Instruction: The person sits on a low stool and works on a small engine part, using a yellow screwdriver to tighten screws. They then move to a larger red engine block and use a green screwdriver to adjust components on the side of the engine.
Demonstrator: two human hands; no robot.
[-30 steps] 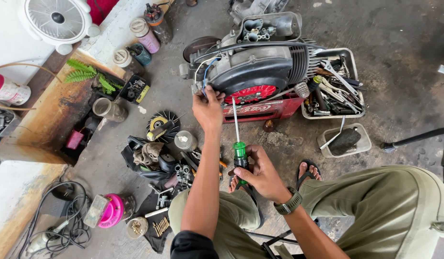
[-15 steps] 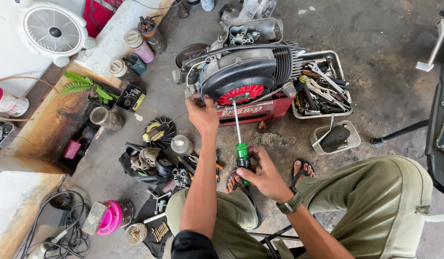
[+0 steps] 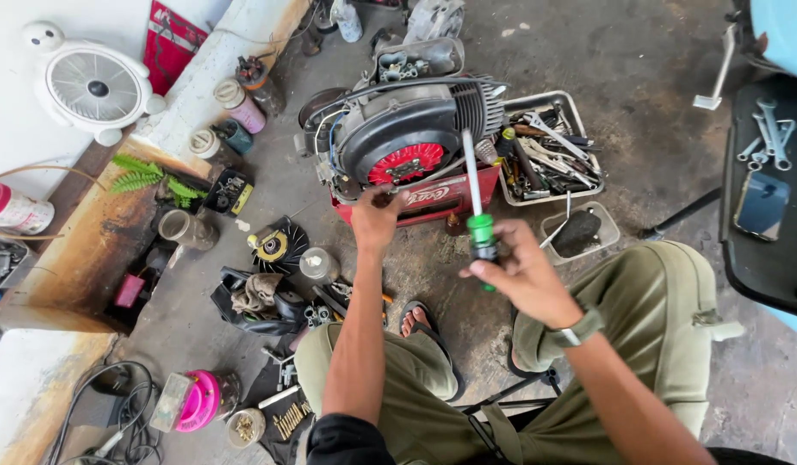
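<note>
Green-handled screwdriver [image 3: 477, 207], long silver shaft pointing up, gripped in closed right hand [image 3: 523, 275]. Left hand [image 3: 377, 220] loosely curled, empty, just beside black engine [image 3: 415, 129] with red fan.

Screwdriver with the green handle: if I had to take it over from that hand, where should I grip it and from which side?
Probably the bare shaft of the screwdriver. The right hand wraps the green and black handle, so little handle is free. The shaft stands nearly upright in the view, tip up over the engine. Come from the right side, since the left hand sits on the other.
</note>
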